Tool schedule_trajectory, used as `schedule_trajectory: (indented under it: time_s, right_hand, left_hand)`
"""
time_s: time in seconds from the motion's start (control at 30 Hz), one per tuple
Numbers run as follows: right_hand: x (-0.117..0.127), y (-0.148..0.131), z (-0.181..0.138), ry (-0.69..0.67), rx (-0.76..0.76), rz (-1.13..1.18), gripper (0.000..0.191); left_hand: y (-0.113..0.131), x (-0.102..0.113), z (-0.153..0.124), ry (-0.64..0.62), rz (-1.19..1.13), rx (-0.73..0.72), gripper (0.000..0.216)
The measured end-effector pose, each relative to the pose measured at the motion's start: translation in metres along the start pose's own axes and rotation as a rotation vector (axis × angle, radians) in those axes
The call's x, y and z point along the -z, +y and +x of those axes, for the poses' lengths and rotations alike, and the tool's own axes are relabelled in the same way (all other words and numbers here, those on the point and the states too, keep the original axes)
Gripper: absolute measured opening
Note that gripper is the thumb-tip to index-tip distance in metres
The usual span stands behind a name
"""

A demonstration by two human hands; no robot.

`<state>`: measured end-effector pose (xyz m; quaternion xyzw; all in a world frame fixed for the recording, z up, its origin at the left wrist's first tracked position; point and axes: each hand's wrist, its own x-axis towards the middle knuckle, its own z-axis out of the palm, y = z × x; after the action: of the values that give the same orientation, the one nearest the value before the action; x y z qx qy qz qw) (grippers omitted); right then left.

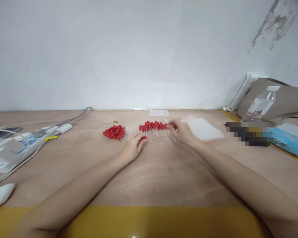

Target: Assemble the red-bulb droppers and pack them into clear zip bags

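Note:
Between the thumb and fingers of my left hand (134,145) is a red rubber bulb (144,137). My right hand (181,130) is closed in a pinch on what looks like a thin clear tube (165,120), its tip jutting up and left from the fingertips. Between the hands lies a row of droppers (155,127), clear stems toward me and red bulbs at the far end. Left of my left hand sits a heap of loose red bulbs (114,132). Several clear tubes (129,131) lie beside the heap, partly covered by that hand.
White plastic bags (203,129) lie right of my right hand. Farther right are a water bottle (260,104), a blue tissue pack (290,140) and a grey bag (288,99). Power strips with cables (27,142) and a white mouse (1,195) occupy the left side.

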<state>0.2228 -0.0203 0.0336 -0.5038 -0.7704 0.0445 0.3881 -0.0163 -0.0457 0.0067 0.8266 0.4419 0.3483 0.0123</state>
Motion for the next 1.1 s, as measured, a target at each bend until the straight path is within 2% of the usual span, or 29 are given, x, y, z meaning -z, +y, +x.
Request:
schedule_trajectory:
  time_s: [0.1,0.27,0.63,0.83,1.1]
  right_hand:
    - [-0.014,-0.009,-0.027,-0.043,0.203,0.021,0.016]
    - [-0.031,-0.01,-0.05,-0.044,0.266,0.022,0.017]
    - [-0.031,-0.009,-0.049,-0.083,0.35,-0.004,0.017]
    - [-0.023,-0.003,-0.042,-0.143,0.409,-0.029,0.019]
    - [-0.015,0.001,-0.038,-0.164,0.506,-0.126,0.022]
  left_hand:
    - [0.007,-0.008,-0.004,-0.038,-0.076,-0.021,0.019]
    - [0.01,-0.011,-0.006,-0.069,-0.154,-0.059,0.021]
    - [0.012,-0.012,-0.005,-0.048,-0.163,-0.047,0.022]
    - [0.01,-0.012,-0.005,-0.127,-0.185,-0.155,0.022]
    - [0.009,-0.012,-0.004,-0.213,-0.089,-0.269,0.025]
